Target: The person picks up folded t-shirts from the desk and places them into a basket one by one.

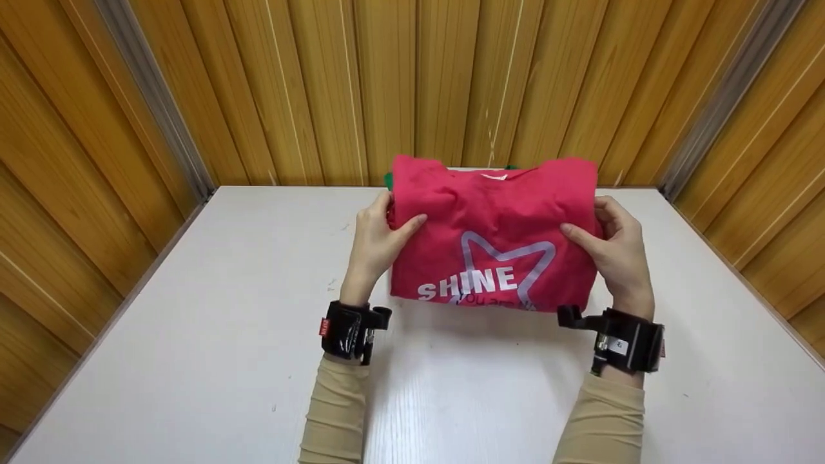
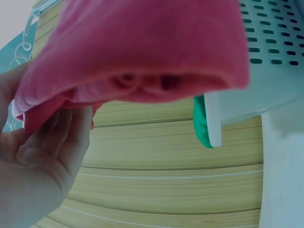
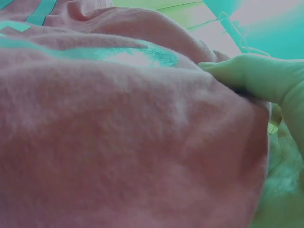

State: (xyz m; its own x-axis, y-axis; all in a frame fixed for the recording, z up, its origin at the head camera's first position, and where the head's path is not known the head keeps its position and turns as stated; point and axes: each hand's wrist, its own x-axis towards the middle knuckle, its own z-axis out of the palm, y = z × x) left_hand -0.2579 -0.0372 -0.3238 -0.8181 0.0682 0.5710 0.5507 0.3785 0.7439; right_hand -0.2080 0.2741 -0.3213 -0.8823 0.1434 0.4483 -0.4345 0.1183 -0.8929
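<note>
A folded pink T-shirt (image 1: 438,251) with a lilac star outline and the word SHINE is held up above the white table. My left hand (image 1: 377,238) grips its left side, thumb on the front and fingers behind. On the opposite side my right hand (image 1: 619,248) pinches the shirt the same way, its fingers partly hidden behind the cloth. In the left wrist view the folded edge of the T-shirt (image 2: 142,57) hangs from the left hand (image 2: 42,156). The right wrist view shows the right thumb (image 3: 251,73) pressing on the shirt's front.
Behind the shirt stands a white basket (image 2: 270,80) with slotted holes, mostly hidden in the head view. Some green cloth (image 2: 202,123) shows at its rim. The white table (image 1: 258,290) meets wood-panelled walls (image 1: 387,84) at the back and sides.
</note>
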